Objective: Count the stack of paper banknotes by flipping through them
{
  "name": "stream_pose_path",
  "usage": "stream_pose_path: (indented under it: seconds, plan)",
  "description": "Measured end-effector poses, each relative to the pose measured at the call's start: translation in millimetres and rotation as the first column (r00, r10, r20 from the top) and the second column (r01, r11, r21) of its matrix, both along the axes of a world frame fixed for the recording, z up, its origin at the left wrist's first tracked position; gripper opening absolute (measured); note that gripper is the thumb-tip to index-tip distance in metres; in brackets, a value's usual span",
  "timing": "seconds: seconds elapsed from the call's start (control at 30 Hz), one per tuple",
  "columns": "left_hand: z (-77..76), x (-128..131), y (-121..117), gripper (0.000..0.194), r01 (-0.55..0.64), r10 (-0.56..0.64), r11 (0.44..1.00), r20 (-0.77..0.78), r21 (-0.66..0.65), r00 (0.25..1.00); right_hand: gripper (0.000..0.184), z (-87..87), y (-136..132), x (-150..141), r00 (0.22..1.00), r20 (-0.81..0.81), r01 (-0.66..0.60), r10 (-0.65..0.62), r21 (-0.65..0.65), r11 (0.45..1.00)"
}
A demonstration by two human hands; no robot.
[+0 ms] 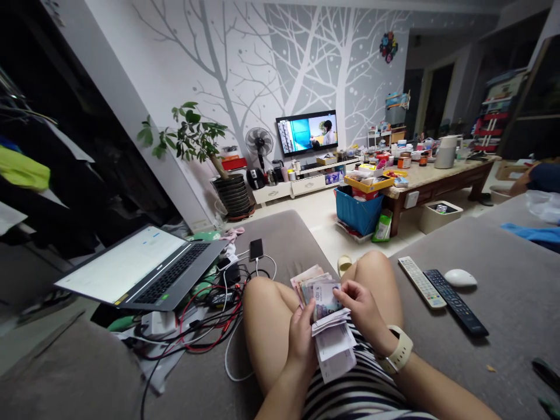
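Banknotes (321, 294) fanned above lap between both knees, clamped in both hands; denominations unreadable, only top note's face visible, rest overlapped. Left hand (301, 341) gripping stack from below, fingers wrapped behind and mostly hidden by paper. Right hand (361, 309) pinching top edge of notes, thumb and fingertips closed on them; pale smartwatch (397, 350) on that wrist. White paper slips (335, 347) hanging under the notes, print too small to read; can't tell whether held with the notes or just tucked beneath. Seated on grey sofa (503, 291), striped garment at bottom edge cut off. Right of knee: white remote (421, 281), black remote (455, 300) just beside it, white mouse (460, 277) near both. Left: open laptop (144, 268), screen washed out, content unreadable; tangle of cables (205, 326) below it, phone (256, 249) plugged in just beyond. TV (307, 132) on far wall, picture too small to make out. Another person's arm (527, 179) cropped at right edge, rest out of frame.
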State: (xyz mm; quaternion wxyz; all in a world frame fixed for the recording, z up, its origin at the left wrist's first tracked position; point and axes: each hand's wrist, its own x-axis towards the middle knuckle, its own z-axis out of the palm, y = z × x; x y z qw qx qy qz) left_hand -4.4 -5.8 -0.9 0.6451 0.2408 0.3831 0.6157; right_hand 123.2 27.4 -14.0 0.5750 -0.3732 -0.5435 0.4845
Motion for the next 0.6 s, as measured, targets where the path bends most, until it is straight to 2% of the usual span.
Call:
stream_pose_path:
  seconds: [0.17,0.33,0.5,0.6]
  plan:
    - [3.2,0.2,0.3,0.028,-0.121,0.119,0.993,-0.112,-0.010,0.987,0.035,5.2,-2.9,0.1,1.000,-0.021,0.003,-0.003,0.003,1.000]
    - [6.0,-0.1,1.6,0.031,-0.076,0.080,0.996,-0.091,0.046,0.993,0.032,7.5,-4.9,-0.5,0.999,-0.046,0.017,-0.016,0.005,1.000]
    - [2.9,-3.0,3.0,0.023,-0.150,0.153,0.988,-0.152,0.031,0.976,0.030,7.1,-6.4,-0.7,0.997,-0.071,-0.003,0.003,0.012,1.000]
    - [-0.1,-3.5,3.4,0.026,-0.126,0.127,0.992,-0.113,0.012,0.985,0.029,6.8,-7.2,-0.8,0.997,-0.074,-0.009,0.010,0.016,1.000]
